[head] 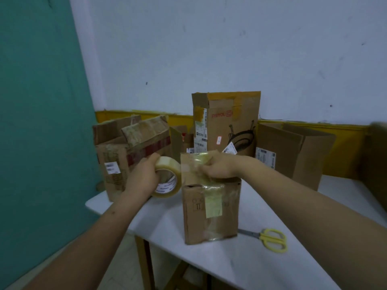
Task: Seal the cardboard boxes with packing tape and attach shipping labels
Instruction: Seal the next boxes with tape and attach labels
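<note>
**Tape roll and small box in hand on a white table**

A white, smooth-topped table [240,266] on wooden legs stands in a corner, against a pale, scuffed wall with a yellow band along its base; a teal panel fills the left side.

At the table's middle stands a small upright cardboard box [209,212], creased and wrapped in wrinkled clear tape, with a yellowish label on its front. The right hand [219,167] rests on its top, fingers curled and pinching a loose, glossy flap of tape. Just beside the box on its left, the left hand [142,176] grips a round roll of clear packing tape [167,177], fingers wrapped over its rim.

Behind stand a worn open box [129,155], a tall printed carton [228,122] and a plain brown box [297,151]. Yellow-handled scissors [270,239] lie flat on the table, near the small box's right.
</note>
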Motion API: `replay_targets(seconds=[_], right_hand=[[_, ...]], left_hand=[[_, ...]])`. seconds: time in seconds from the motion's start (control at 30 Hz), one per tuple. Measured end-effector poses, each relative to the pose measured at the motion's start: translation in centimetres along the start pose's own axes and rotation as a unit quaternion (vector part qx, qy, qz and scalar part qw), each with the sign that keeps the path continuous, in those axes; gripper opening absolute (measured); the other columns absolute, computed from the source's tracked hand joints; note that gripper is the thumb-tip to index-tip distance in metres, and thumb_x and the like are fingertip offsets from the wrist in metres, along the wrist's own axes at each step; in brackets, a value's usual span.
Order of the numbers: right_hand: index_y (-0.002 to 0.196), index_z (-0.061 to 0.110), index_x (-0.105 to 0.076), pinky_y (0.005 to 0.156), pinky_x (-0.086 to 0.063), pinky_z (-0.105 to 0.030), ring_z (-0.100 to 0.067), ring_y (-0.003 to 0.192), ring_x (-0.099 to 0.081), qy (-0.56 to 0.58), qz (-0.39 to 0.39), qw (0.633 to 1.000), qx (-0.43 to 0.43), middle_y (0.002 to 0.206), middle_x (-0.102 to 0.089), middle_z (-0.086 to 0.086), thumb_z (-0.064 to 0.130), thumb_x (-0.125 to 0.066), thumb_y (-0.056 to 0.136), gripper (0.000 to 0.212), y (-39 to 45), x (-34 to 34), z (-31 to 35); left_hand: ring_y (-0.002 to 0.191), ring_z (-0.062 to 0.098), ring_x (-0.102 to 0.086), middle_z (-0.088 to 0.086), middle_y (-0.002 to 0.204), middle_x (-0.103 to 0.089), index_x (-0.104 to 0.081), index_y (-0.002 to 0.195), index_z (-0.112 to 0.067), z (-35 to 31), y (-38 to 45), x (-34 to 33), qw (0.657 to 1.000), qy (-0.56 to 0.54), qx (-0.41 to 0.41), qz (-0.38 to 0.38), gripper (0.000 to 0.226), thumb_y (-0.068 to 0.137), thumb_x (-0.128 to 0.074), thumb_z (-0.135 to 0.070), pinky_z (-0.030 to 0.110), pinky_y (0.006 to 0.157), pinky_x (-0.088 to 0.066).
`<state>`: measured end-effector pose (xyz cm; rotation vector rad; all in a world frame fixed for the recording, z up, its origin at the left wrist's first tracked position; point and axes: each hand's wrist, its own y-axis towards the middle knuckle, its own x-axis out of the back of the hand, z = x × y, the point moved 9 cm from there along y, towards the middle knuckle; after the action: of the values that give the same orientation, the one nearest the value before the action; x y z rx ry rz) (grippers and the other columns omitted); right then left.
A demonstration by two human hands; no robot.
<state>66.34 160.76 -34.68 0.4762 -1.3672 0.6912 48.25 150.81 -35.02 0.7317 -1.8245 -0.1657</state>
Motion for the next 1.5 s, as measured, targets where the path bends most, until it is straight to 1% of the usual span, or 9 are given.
replay_targets(seconds=[0.1,0.2,0.37,0.47,0.63,0.8,1.0,1.17,1.5], right_hand=[[0.152,0.044,-0.025,0.12,-0.015,-0.05,-0.028,0.15,-0.017,-0.021,0.083,0.996,0.002,0.157,-0.029,0.006,0.11,-0.014,0.042,0.128,0.4,-2.5,1.7],[0.156,0.042,-0.003,0.122,-0.001,-0.052,-0.035,0.151,0.007,-0.021,0.072,0.997,-0.016,0.166,0.004,-0.004,0.101,-0.018,0.064,0.109,-0.7,-2.8,1.5],[0.156,0.036,-0.014,0.119,0.008,-0.044,-0.025,0.151,0.012,0.13,0.007,0.991,0.017,0.166,0.004,0.002,0.073,-0.021,0.094,0.073,-3.3,-1.5,-0.1],[0.154,0.045,-0.017,0.122,0.0,-0.048,-0.018,0.152,0.004,0.239,-0.012,0.971,-0.014,0.165,0.003,0.012,0.093,-0.022,0.076,0.092,-3.6,-1.2,-3.5],[0.129,0.052,-0.052,0.111,-0.037,-0.044,-0.016,0.123,-0.053,0.429,-0.017,0.898,-0.094,0.142,-0.052,0.009,0.089,-0.023,0.08,0.068,-5.9,-1.7,-10.0],[0.123,0.025,-0.061,0.112,-0.029,-0.047,-0.026,0.132,-0.044,0.403,-0.054,0.894,-0.189,0.137,-0.054,0.001,0.076,-0.023,0.093,0.07,-6.4,1.4,-12.6],[0.125,0.008,-0.064,0.1,-0.049,-0.054,-0.037,0.11,-0.063,0.382,-0.063,0.888,-0.248,0.12,-0.067,-0.017,0.072,-0.036,0.092,0.077,-5.7,1.1,-15.6],[0.135,0.017,-0.053,0.103,-0.045,-0.056,-0.037,0.12,-0.058,0.402,0.023,0.878,-0.259,0.132,-0.061,-0.013,0.094,-0.038,0.069,0.103,-5.3,1.3,-13.6],[0.144,0.005,-0.04,0.075,-0.056,-0.04,-0.028,0.081,-0.067,0.288,-0.009,0.911,-0.295,0.089,-0.064,-0.012,0.06,-0.04,0.098,0.071,-4.4,2.8,-13.4]], left_hand=[[0.108,0.04,-0.057,0.017,0.122,-0.056,-0.047,0.141,-0.02,1.0,-0.8,0.1,0.995,-0.055,0.031,-0.077,0.056,0.088,-0.053,-0.003,0.043,0.08,-0.049],[0.114,0.037,-0.059,0.015,0.132,-0.06,-0.048,0.143,-0.016,3.4,-3.2,-2.0,0.947,-0.243,0.153,-0.145,0.053,0.092,-0.057,-0.006,0.04,0.082,-0.051],[0.108,0.027,-0.065,0.012,0.118,-0.067,-0.058,0.126,-0.017,-1.2,-7.7,-11.9,0.659,-0.665,0.336,0.103,0.051,0.091,-0.065,-0.053,0.039,0.084,-0.056],[0.106,0.019,-0.06,0.001,0.107,-0.067,-0.062,0.115,-0.023,-5.3,-6.3,-10.7,0.704,-0.634,0.29,0.133,0.034,0.101,-0.047,-0.05,0.032,0.09,-0.045],[0.123,0.03,-0.059,0.009,0.137,-0.061,-0.063,0.133,-0.025,-6.9,1.5,-15.3,0.815,-0.507,0.226,0.165,0.11,0.051,-0.054,-0.098,0.051,0.107,-0.045],[0.136,0.035,-0.041,0.012,0.147,-0.049,-0.049,0.144,-0.018,-11.1,3.3,-13.3,0.886,-0.381,0.224,0.137,0.111,0.06,-0.02,-0.084,0.056,0.112,-0.035],[0.117,0.038,-0.057,0.019,0.132,-0.06,-0.053,0.136,-0.009,-12.4,2.2,-9.7,0.906,-0.383,0.168,0.067,0.044,0.105,-0.035,-0.035,0.042,0.099,-0.047],[0.107,0.037,-0.061,0.016,0.118,-0.065,-0.057,0.129,-0.015,-11.5,1.2,-8.1,0.923,-0.364,0.124,0.037,0.032,0.104,-0.042,-0.029,0.054,0.092,-0.053],[0.091,0.029,-0.07,0.012,0.106,-0.068,-0.052,0.116,-0.013,-8.2,-1.3,-8.0,0.885,-0.435,0.152,0.064,0.041,0.089,-0.056,-0.044,0.053,0.065,-0.062]])
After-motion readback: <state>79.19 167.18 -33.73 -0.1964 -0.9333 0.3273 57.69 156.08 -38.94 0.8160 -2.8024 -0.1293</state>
